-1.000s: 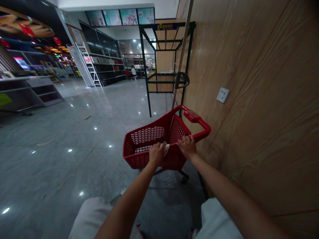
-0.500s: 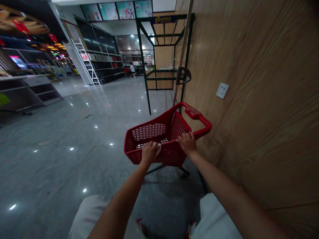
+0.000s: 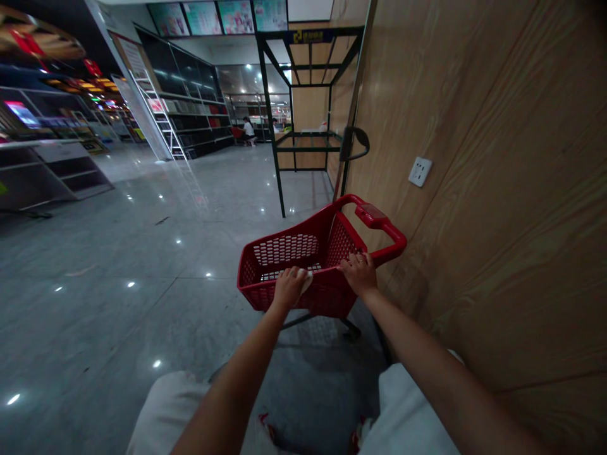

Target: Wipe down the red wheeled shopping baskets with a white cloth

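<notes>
The left hand (image 3: 288, 288) holds a white wad (image 3: 307, 282) in closed fingers at the near rim (image 3: 325, 272) of the red cart (image 3: 332, 303). Farther right, the right hand (image 3: 359, 274) grips that rim, fingers curled.

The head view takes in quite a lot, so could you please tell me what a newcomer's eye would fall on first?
Most likely the bright red shopping cart near the middle, with the left hand and the right hand on its near rim and a white wad at the left hand. Next might come the dark frame standing beyond the cart, beside the wood-grain wall that fills the right side.
</notes>
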Motion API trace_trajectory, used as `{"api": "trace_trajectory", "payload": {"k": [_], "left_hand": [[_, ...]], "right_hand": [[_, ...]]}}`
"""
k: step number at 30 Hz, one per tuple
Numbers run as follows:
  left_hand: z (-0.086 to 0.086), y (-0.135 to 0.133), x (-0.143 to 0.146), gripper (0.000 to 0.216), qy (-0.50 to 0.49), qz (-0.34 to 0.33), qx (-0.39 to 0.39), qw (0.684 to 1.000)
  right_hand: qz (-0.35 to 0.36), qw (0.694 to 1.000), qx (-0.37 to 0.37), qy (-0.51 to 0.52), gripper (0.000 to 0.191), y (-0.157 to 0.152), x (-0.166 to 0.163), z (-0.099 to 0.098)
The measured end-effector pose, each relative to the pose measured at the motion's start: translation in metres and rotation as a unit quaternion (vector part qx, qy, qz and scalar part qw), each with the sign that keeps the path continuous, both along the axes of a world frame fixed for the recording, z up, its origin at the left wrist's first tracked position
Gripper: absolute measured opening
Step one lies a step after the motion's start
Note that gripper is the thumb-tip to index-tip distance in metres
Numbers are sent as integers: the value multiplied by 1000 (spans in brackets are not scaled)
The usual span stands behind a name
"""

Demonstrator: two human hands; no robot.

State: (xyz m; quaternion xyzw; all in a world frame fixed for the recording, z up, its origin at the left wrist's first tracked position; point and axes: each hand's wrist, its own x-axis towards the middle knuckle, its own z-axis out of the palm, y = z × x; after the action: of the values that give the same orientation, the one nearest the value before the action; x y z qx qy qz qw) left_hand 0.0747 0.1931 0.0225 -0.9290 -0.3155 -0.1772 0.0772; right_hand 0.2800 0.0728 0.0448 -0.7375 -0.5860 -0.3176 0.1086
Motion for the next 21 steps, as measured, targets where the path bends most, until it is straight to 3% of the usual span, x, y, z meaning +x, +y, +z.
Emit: {"api": "trace_trajectory", "payload": {"k": [3,5,7,11,14,17,21], "left_hand": [[-8,9,-30,22,-20,33,17,999],[-8,6,-30,20,-40,54,12,998],[-4,-2,-13,19,-59,48,0,997],[9,-26,42,22,-92,-26,-19,995],[12,-31,63,20,-90,-29,-24,995],[8,-16,45,19,-53,-23,-24,998],[0,16,-17,19,-22,27,0,999]], "right_hand": [[-5,1000,-5,7,27,-5,3,1],[-9,1000,-1,14,26,-5,0,1],[-14,1000,4,23,24,-3,-7,1],[-17,999,17,30,24,5,-23,-1],[-10,999,26,29,25,10,-27,-3],[-4,1000,23,18,25,11,-20,-3],[-6,1000,14,8,24,7,-2,-2]]}}
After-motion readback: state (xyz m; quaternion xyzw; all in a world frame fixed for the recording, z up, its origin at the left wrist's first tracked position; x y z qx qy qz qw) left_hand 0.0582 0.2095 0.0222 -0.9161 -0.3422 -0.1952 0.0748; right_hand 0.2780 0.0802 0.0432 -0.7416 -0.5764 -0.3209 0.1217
